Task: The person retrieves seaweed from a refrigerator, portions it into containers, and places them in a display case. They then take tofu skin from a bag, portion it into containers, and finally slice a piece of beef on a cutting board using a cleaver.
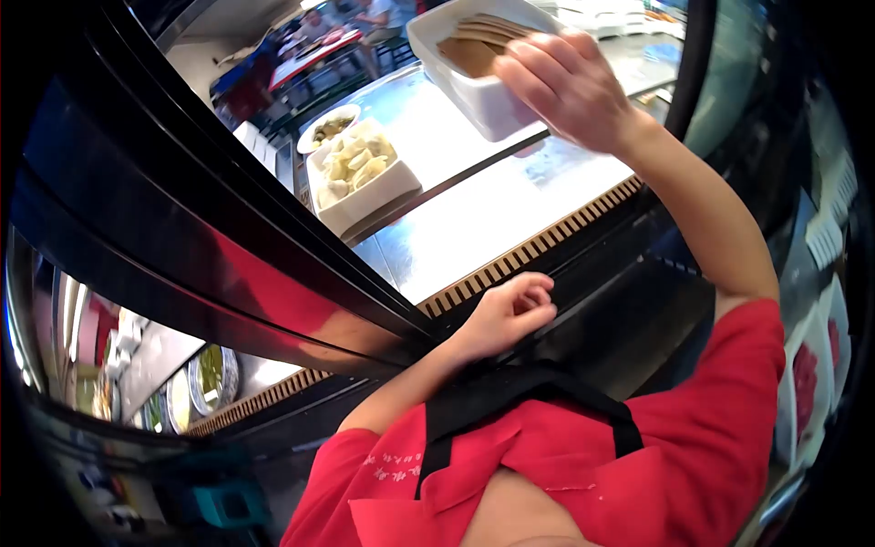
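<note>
My right hand (pixel 572 89) is closed on the near rim of a deep white dish (pixel 497 105) at the top of the view. Thin brownish flat slices (pixel 474 50) stand inside the dish, partly covered by my fingers. Lower down, my left hand (pixel 512 313) hovers near the slotted front edge of the counter, its fingers loosely curled and apart from the thumb, with nothing in it. Left of the raised dish sits a white dish (pixel 369 193) filled with pale dumpling-like pieces (pixel 355 164).
Behind the dumpling-like pieces is a round white bowl (pixel 328 128) of dark greenish food. A dark glossy frame (pixel 246 219) crosses the left side, reflecting red. Bright metal counter (pixel 510 219) lies beneath the dishes. People sit near a red-edged table (pixel 314 59) beyond.
</note>
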### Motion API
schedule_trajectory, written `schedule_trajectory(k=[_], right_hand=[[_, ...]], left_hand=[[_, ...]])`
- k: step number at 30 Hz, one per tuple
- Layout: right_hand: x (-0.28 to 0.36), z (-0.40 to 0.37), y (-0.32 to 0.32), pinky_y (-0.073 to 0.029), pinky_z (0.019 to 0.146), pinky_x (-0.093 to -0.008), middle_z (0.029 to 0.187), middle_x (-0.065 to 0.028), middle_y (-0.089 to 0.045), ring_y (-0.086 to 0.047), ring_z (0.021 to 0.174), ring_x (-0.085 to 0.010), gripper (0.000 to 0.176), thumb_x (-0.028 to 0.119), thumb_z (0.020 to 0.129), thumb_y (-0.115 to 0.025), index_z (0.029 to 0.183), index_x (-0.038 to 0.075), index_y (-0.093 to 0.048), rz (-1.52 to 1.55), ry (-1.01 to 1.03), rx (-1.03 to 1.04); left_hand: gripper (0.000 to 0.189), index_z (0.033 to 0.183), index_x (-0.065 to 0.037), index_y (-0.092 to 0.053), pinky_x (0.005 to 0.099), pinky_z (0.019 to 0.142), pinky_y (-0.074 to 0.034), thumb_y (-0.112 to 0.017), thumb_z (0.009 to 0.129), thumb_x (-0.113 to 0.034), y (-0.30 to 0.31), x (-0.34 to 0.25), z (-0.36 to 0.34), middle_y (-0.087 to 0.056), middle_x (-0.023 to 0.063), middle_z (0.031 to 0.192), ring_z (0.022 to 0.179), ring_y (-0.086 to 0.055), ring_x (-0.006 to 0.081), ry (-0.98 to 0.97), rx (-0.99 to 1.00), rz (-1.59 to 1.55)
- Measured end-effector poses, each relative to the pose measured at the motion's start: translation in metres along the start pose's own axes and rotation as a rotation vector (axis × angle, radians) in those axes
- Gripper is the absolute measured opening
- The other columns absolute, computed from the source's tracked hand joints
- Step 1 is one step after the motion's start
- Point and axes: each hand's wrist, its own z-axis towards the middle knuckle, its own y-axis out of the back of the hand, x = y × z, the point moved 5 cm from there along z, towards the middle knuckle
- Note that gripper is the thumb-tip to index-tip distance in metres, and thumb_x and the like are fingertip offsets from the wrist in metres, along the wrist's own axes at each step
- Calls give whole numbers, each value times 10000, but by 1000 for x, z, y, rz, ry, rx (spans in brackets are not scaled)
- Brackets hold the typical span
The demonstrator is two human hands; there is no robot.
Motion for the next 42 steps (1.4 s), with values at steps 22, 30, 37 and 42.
schedule_trajectory(k=[22, 30, 37, 42], right_hand=[[24, 45, -165, -360, 1002, -461, 1312, -151, -461, -418, 1237, -323, 697, 68, 659, -707, 1305, 116, -448, 478, -326, 484], [188, 114, 58, -522, 732, -376, 703, -192, -644, -658, 764, -283, 391, 105, 576, -686, 906, -95, -623, 2272, -330, 175], [496, 184, 54, -486, 828, -392, 1033, -169, -616, -612, 945, -327, 480, 155, 756, -679, 1193, 24, -528, 1434, 659, 1012], [594, 251, 84, -485, 823, -391, 1027, -195, -612, -601, 945, -353, 461, 124, 761, -679, 1181, 7, -529, 2045, 684, 1036]], left_hand=[[308, 1128, 13, -558, 204, 700, -469, -641, 841, -61, 10, 66, -291, -610, 5, 847, 773, -579, 60, 398, -1103, -144], [336, 1087, 8, -579, 282, 701, -488, -661, 814, -171, 32, 49, -389, -654, 65, 799, 758, -615, 132, 341, -1179, 27], [352, 1125, 7, -568, 288, 748, -495, -653, 825, -158, 30, 34, -513, -657, 91, 905, 822, -627, 163, 410, -1304, 53], [342, 1106, 2, -583, 269, 719, -502, -676, 806, -132, 9, 60, -598, -646, 79, 867, 769, -618, 136, 444, -1555, -15]])
